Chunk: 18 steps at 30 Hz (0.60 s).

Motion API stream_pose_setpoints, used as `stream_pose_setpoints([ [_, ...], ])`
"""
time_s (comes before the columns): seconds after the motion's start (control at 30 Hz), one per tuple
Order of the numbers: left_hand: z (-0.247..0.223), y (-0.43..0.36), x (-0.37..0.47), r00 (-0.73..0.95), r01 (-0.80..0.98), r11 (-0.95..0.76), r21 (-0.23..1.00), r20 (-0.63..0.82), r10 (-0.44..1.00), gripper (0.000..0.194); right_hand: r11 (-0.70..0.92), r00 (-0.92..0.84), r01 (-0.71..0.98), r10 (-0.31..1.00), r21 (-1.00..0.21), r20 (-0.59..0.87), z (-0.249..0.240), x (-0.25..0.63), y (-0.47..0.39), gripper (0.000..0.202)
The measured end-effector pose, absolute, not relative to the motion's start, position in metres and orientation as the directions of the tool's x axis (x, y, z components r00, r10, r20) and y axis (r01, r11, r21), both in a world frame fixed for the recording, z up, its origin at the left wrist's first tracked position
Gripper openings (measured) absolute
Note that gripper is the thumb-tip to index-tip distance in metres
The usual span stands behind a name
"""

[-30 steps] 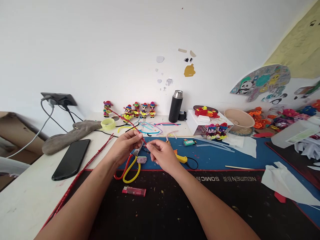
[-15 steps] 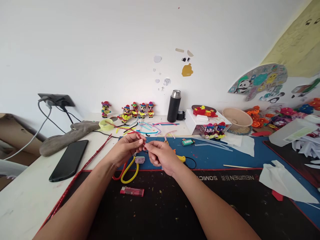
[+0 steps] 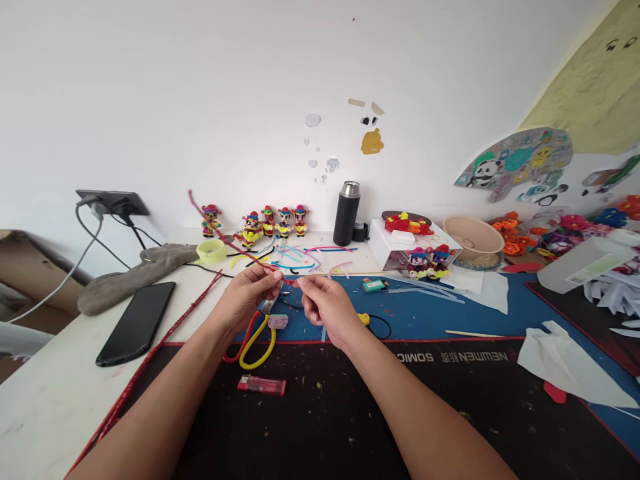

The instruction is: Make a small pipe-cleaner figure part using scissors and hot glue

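Left hand and right hand side by side, pinch-tight on a red stem

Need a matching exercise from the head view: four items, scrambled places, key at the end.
Items
1. red stem
2. lighter
3. phone
4. black flask

Places
A. on the white tabletop, left of the left forearm
B. standing near the wall, beside the white box
C. held by the left hand and right hand
D. on the black mat, between the forearms

Pairs: 1-C, 2-D, 3-A, 4-B
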<state>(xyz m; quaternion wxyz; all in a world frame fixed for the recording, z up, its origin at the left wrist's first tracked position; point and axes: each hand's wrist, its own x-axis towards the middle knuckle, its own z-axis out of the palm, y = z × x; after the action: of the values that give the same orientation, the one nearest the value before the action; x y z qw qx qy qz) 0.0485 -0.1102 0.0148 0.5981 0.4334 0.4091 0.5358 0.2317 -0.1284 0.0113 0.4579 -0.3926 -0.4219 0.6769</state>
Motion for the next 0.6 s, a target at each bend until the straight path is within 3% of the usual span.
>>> stream_pose_setpoints([
  [0.13, 0.0153, -0.1119, 0.0506, 0.119, -0.246, 0.053, 0.968, -0.024, 0.993, 0.036, -0.219, -0.267, -0.295, 0.954, -0.930, -0.139, 0.0101, 0.2309, -0.1287, 0.041],
  [0.4, 0.0149, -0.1079, 0.0446, 0.029, -0.360, 0.053, 0.931, -0.046, 0.999, 0.040, -0.206, -0.236, -0.283, 0.961, -0.937, -0.140, 0.0124, 0.2317, -0.1288, 0.037],
  [0.6, 0.0168, -0.1111, 0.0466, 0.075, -0.310, 0.055, 0.949, -0.033, 0.997, 0.038, -0.207, -0.251, -0.289, 0.958, -0.935, -0.135, 0.0119, 0.2298, -0.1297, 0.034],
])
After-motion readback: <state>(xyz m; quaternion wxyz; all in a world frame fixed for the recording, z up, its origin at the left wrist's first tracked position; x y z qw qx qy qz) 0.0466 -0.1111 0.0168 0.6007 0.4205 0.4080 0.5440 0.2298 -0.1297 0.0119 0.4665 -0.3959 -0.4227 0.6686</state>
